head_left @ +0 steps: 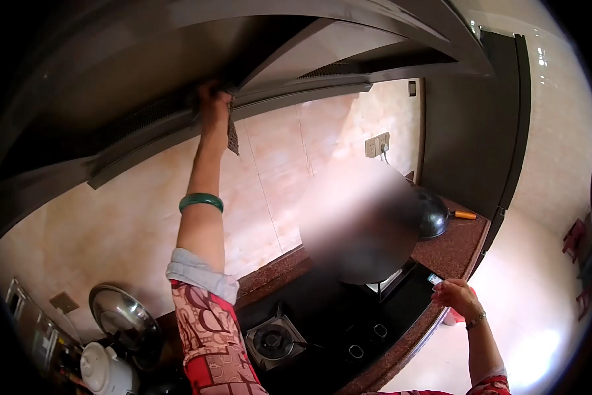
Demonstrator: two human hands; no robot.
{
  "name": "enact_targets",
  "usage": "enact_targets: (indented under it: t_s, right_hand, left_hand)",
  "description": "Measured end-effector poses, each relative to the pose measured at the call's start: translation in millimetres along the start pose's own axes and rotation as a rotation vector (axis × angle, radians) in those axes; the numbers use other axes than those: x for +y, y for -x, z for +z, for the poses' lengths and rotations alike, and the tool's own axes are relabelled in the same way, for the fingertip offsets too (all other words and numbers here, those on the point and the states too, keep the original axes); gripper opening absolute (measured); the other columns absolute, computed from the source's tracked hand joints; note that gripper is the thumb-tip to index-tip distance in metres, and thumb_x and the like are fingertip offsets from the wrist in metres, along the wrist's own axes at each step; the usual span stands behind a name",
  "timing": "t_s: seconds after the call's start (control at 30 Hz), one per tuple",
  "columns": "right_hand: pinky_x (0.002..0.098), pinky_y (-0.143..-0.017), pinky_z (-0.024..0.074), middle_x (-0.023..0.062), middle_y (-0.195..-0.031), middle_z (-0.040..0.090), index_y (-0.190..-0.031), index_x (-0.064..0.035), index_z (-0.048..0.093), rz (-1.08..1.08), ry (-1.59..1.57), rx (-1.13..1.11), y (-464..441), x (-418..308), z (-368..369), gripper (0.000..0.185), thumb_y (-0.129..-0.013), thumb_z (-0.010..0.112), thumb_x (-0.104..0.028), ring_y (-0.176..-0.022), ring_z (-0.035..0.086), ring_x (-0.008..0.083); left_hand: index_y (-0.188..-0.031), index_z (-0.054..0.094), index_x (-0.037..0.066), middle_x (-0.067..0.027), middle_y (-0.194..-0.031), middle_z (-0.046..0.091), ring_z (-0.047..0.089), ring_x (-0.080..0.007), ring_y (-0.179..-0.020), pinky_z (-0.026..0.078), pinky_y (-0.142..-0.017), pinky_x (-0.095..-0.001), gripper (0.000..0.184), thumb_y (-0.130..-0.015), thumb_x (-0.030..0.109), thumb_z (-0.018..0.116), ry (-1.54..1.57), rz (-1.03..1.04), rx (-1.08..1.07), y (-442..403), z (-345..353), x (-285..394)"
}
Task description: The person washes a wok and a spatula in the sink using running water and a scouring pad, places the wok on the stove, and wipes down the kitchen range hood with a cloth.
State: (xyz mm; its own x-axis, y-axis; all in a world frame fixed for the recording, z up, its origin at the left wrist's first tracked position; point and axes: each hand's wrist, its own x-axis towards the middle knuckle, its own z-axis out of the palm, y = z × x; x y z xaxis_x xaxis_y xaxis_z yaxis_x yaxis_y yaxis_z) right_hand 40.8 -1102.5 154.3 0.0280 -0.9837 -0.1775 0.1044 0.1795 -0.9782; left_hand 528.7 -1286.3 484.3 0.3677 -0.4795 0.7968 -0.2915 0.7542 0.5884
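Observation:
My left hand (213,100) reaches up to the underside of the dark range hood (269,89), its fingers closed on a dark cloth (232,137) that hangs down beside the wrist. A green bangle (201,202) circles that forearm. Low on the right, my right hand (457,297) is over the edge of the black gas stove (335,329), fingers bent and close together. A small pale, bluish item (434,279) shows at its fingertips; whether the hand grips it I cannot tell.
A burner (273,341) is at the stove's left. A black wok (433,214) with an orange handle stands on the red-brown counter (457,253). At lower left are a metal lid (121,313) and a white cooker (101,368). A round blur hides the middle.

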Motion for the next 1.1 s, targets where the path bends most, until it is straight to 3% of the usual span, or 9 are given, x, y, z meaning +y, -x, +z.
enact_targets:
  t_s: [0.07,0.2,0.3,0.5,0.63,0.7,0.8,0.93,1.1]
  right_hand:
    - [0.0309,-0.06,0.0536,0.0115,-0.075,0.064,-0.087,0.0014,0.06,-0.02,-0.062,-0.037,0,7,-3,0.026,-0.089,0.049,-0.022,-0.065,0.064,0.0199]
    - [0.0298,-0.059,0.0533,0.0114,-0.075,0.064,-0.088,0.0014,0.06,-0.037,-0.08,-0.072,-3,4,11,0.026,-0.089,0.049,-0.022,-0.065,0.064,0.0196]
    - [0.0291,-0.059,0.0528,0.011,-0.076,0.064,-0.09,0.0014,0.06,0.011,-0.039,-0.082,-11,7,21,0.026,-0.087,0.051,-0.024,-0.065,0.064,0.0189]
    - [0.0286,-0.06,0.0512,0.0135,-0.08,0.063,-0.091,0.0032,0.059,0.064,-0.073,-0.129,-17,28,30,0.025,-0.085,0.053,-0.02,-0.068,0.063,0.0205]
    - [0.0291,-0.062,0.0519,0.014,-0.08,0.063,-0.09,0.004,0.059,0.052,-0.069,-0.089,-1,26,21,0.025,-0.086,0.051,-0.019,-0.071,0.063,0.0213]
    - [0.029,-0.06,0.0523,0.0126,-0.078,0.063,-0.09,0.003,0.058,0.026,-0.085,-0.066,11,32,10,0.025,-0.087,0.05,-0.02,-0.069,0.063,0.0211]
    - [0.0309,-0.061,0.0529,0.0114,-0.075,0.061,-0.089,0.0031,0.058,0.013,-0.097,-0.017,26,35,-1,0.023,-0.088,0.048,-0.017,-0.067,0.062,0.0215]
    - [0.0328,-0.06,0.0509,0.01,-0.072,0.058,-0.087,0.0028,0.058,0.015,-0.223,0.031,36,36,-6,0.018,-0.085,0.048,-0.013,-0.067,0.059,0.0209]
    - [0.0308,-0.055,0.0483,0.01,-0.072,0.058,-0.087,0.0015,0.058,-0.001,-0.365,0.054,17,61,-7,0.019,-0.086,0.049,-0.015,-0.066,0.058,0.0211]
  left_hand:
    - [-0.112,0.047,0.009,-0.0076,-0.102,0.05,0.047,-0.0181,-0.091,0.039,-0.081,-0.0291,0.04,-0.072,0.013,0.05,0.182,-0.137,-0.013,5,-1,17]
    - [-0.109,0.047,0.006,-0.0074,-0.099,0.048,0.042,-0.0175,-0.092,0.033,-0.083,-0.0285,0.036,-0.074,0.014,0.05,0.469,0.076,-0.12,52,21,60]
    - [-0.117,0.042,0.007,-0.0125,-0.108,0.052,0.047,-0.026,-0.102,0.036,-0.086,-0.034,0.039,-0.084,0.026,0.047,0.144,0.395,-0.101,56,26,64]
    - [-0.119,0.041,0.015,-0.0238,-0.096,0.055,0.054,-0.0432,-0.079,0.043,-0.075,-0.0428,0.035,-0.087,0.029,0.037,-0.268,0.413,0.024,40,21,43]
    - [-0.117,0.041,0.012,-0.022,-0.103,0.054,0.053,-0.0393,-0.087,0.041,-0.077,-0.0399,0.036,-0.087,0.031,0.036,-0.534,0.186,0.162,11,17,11]
    - [-0.114,0.043,0.009,-0.0163,-0.108,0.053,0.051,-0.0298,-0.096,0.041,-0.079,-0.0356,0.034,-0.084,0.026,0.045,-0.018,0.094,0.071,11,21,13]
    - [-0.113,0.044,0.008,-0.0096,-0.11,0.05,0.047,-0.0205,-0.1,0.037,-0.084,-0.0303,0.037,-0.079,0.017,0.055,0.34,-0.081,0.016,26,24,36]
    - [-0.121,0.041,0.009,-0.0059,-0.11,0.047,0.043,-0.0176,-0.102,0.033,-0.09,-0.0275,0.049,-0.076,0.014,0.06,0.491,0.141,-0.11,63,31,80]
    - [-0.124,0.035,0.005,-0.0136,-0.114,0.047,0.044,-0.0233,-0.103,0.034,-0.09,-0.0315,0.052,-0.084,0.03,0.055,0.163,0.509,-0.132,78,38,90]
